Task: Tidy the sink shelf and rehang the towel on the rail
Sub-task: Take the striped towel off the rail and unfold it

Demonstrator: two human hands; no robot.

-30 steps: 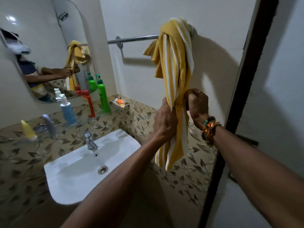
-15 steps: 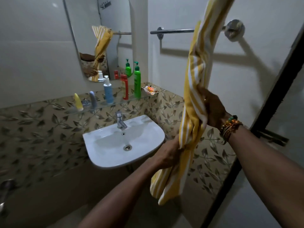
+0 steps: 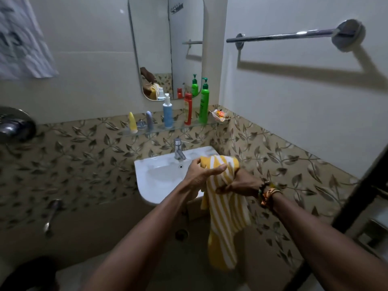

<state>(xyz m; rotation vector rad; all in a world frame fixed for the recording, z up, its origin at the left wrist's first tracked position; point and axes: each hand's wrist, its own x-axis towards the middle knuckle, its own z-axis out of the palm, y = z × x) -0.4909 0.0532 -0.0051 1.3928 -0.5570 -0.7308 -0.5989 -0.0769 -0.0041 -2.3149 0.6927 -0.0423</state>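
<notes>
Now both hands hold the yellow-and-white striped towel [image 3: 224, 208] in front of the white sink [image 3: 159, 177], well below the rail [image 3: 281, 35]. The left hand [image 3: 200, 175] is closed on the towel's top edge, thumb stretched across the cloth toward the right. The right hand [image 3: 241, 184] is clenched on a bunched part just beside it, wrist wearing beaded bracelets [image 3: 267, 194]. The rest of the towel hangs down loose past the sink's front edge, w/ its lower end near the floor.

The rail is bare: a chrome bar on the right wall, high up, w/ a round mount at its near end.

Above the sink sits the glass shelf [image 3: 189, 126], fixed to the leaf-pattern tiles. On it, left to right: a yellow tube [image 3: 132, 122], a grey tube [image 3: 149, 120], a blue bottle [image 3: 168, 111] w/ a white top, a red bottle [image 3: 188, 109], a tall green pump bottle [image 3: 204, 101], all upright. At the shelf's right end, in the corner, is a small soap dish [image 3: 219, 115] w/ sth orange in it; cannot tell what.

The tap [image 3: 178, 149] stands at the back of the basin. The mirror [image 3: 165, 47] above the shelf reflects the bottles, a hand and a bit of the towel.
</notes>
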